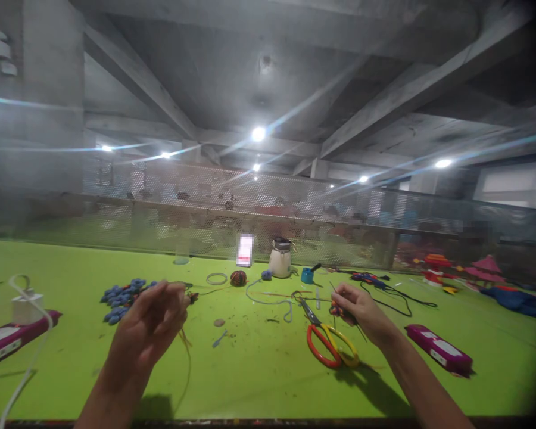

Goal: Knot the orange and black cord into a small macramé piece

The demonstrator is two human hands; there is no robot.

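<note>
My left hand (147, 325) is raised over the left of the green table, its fingers curled in and slightly blurred. Beside its fingertips is a small dark knotted piece (193, 297); whether the fingers grip it is unclear. A thin yellowish cord (186, 339) hangs just right of that hand. On the right, my right hand (357, 310) pinches a small multicoloured knotted cord piece (336, 308), with loose dark ends sticking out. Just left of this hand lie scissors (324, 345) with one red and one yellow handle. Blue knotted flowers (120, 298) lie behind my left hand.
A ball of cord (238, 278), a white jar (280, 260), a blue pot (308, 274) and a lit phone (245, 249) stand toward the back. Purple power strips (440, 350) lie at both sides. Behind runs a perforated screen (214, 208). Scraps lie mid-table.
</note>
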